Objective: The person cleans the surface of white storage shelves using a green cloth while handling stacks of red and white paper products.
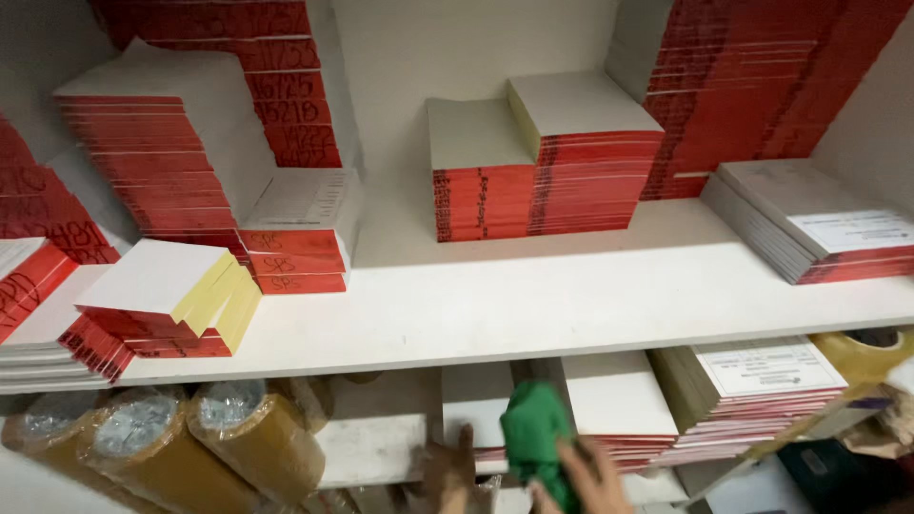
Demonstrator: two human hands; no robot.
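Observation:
My right hand (592, 479) is at the bottom edge, shut on a bunched green cloth (533, 430). The cloth is raised in front of the lower shelf, between two stacks of white-topped, red-edged pads (617, 400). My left hand (447, 468) is just to the left of the cloth, dim and partly cut off. Its fingers are apart and it holds nothing. It is next to a low white stack (476, 405) on the lower shelf.
The white upper shelf (533, 305) carries several stacks of red-spined pads (543, 162), a yellow-edged stack (176, 300) at the left and a grey stack (809, 219) at the right. Wrapped rolls of brown tape (257, 433) lie at the lower left, and another tape roll (866, 352) is at the right.

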